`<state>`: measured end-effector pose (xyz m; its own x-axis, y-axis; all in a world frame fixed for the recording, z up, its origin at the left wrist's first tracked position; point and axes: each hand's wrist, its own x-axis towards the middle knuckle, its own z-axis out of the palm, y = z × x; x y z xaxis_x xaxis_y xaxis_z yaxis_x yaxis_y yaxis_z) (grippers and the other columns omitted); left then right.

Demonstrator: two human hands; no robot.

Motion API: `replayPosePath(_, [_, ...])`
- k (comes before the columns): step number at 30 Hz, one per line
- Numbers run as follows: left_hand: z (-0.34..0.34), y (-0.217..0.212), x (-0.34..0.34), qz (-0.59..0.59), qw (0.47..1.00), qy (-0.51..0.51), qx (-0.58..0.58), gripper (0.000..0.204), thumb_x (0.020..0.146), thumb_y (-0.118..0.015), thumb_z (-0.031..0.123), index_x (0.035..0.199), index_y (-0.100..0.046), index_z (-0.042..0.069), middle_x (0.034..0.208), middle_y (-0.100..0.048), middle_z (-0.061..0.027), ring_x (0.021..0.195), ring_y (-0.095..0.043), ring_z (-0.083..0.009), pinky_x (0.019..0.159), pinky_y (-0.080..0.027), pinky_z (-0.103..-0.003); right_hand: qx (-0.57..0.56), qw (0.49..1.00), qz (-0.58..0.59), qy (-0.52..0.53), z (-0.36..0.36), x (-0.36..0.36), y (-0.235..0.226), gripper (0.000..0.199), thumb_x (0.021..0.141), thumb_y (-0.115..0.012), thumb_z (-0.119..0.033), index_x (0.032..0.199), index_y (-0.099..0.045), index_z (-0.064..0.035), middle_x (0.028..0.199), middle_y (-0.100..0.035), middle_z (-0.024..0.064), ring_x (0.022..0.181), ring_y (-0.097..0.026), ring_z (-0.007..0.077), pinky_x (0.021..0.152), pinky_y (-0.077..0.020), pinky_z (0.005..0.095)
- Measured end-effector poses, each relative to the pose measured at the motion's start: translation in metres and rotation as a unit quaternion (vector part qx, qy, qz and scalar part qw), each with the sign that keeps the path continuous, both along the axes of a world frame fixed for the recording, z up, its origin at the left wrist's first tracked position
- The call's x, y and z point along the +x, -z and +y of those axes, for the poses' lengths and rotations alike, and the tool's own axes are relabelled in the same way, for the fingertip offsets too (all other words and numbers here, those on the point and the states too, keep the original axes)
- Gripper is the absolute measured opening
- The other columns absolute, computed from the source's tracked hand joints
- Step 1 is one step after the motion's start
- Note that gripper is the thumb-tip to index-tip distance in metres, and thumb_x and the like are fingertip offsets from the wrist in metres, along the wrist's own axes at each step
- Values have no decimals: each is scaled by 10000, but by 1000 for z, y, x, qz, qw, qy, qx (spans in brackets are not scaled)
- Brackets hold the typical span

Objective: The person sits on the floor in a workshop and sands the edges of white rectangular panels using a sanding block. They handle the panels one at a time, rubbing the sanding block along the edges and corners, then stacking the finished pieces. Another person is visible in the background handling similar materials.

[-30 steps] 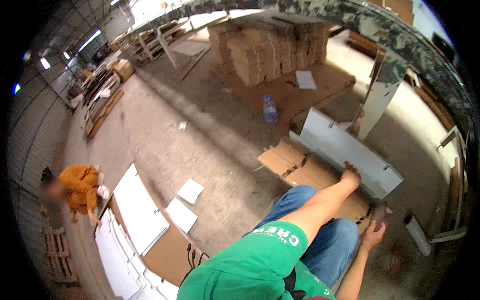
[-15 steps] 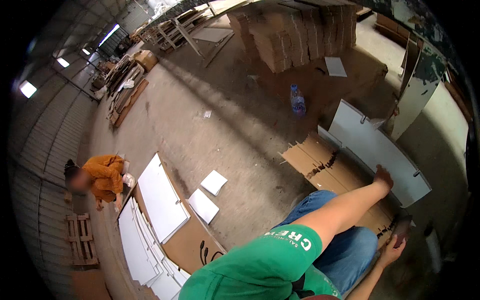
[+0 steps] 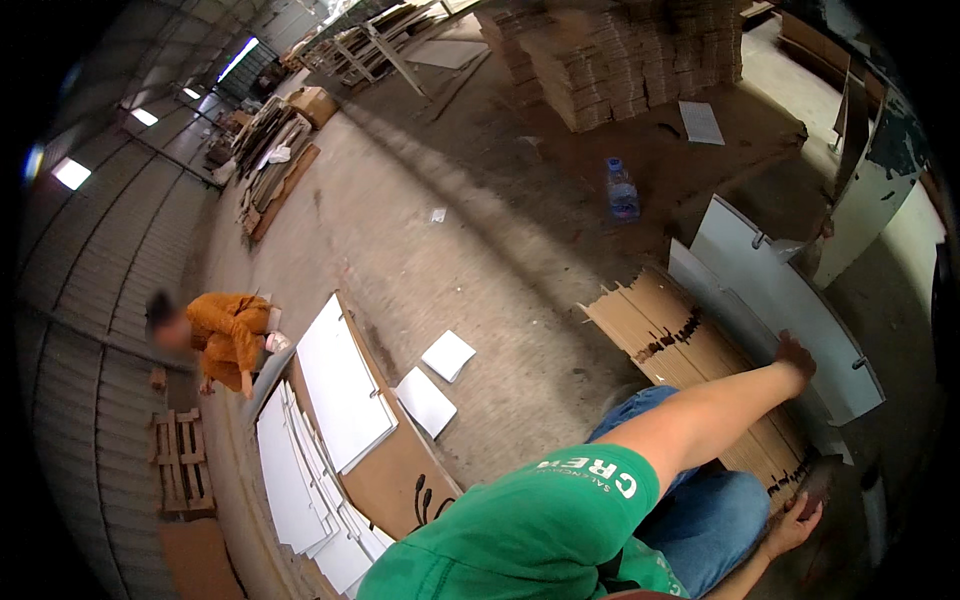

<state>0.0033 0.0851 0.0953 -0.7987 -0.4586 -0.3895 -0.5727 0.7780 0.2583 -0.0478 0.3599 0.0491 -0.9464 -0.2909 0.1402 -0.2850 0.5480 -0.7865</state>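
Note:
My left hand (image 3: 795, 365) reaches across to a pale grey panel (image 3: 800, 300) with small metal clips along it. The hand rests at its near side; its fingers are foreshortened and I cannot make out their grip. A second grey panel (image 3: 735, 305) stands tilted between that one and a stack of flat brown cardboard (image 3: 690, 345). Close to the near end of the cardboard is my right hand (image 3: 793, 527), its fingers curled beside a dark, blurred thing (image 3: 820, 478) whose kind I cannot tell.
White panels (image 3: 335, 385) lie on cardboard to the left, where a crouching person in orange (image 3: 225, 330) works. White pads (image 3: 447, 356) and a plastic bottle (image 3: 621, 190) are on the floor. Piled cardboard (image 3: 630, 65) stands behind; a wooden pallet (image 3: 180, 465) lies far left.
The whole view has shifted slightly. More of the second grey panel shows beside the clipped one. A grey sheet edge now shows near the other person. My hands stay in nearly the same places.

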Motion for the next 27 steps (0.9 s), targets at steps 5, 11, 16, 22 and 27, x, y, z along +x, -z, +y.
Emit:
replayPosePath(5, [-2,14,-1,9,1000,0,-19,396,719,-636,247,1098,-554,163,1120,-539,-58,1119,-429,-251,933,-225,-475,60,997,28,33,0,-4,4,424,821,-575,-285,1136,-487,-15,1044,-560,139,823,-576,196,655,-505,279])
replayPosePath(11, [-1,35,-15,2,1000,-1,-8,422,731,-624,262,1132,-536,161,1145,-523,-70,1112,-431,-272,961,-206,-495,50,999,2,9,2,-7,4,453,818,-570,-327,1139,-486,-18,1020,-568,155,807,-581,209,654,-501,279])
replayPosePath(16, [3,39,-18,25,998,-27,-44,375,774,-578,253,1127,-532,136,1177,-494,-88,1122,-413,-286,981,-191,-505,66,998,9,-13,5,-9,5,441,828,-558,-320,1132,-487,-7,974,-589,157,764,-591,205,626,-483,281])
replayPosePath(22, [9,25,-5,3,1000,0,-23,312,773,-585,206,1059,-558,86,1172,-484,-118,1105,-413,-291,979,-214,-502,29,999,1,-27,6,-8,7,416,829,-568,-291,1109,-485,6,862,-588,134,673,-568,171,567,-473,277])
replayPosePath(27, [8,21,17,39,998,-13,-38,309,743,-598,181,1039,-574,95,1149,-496,-139,1104,-412,-305,984,-217,-493,-25,999,9,-36,4,-1,0,400,836,-561,-272,1112,-475,4,767,-569,104,630,-544,150,532,-450,259])
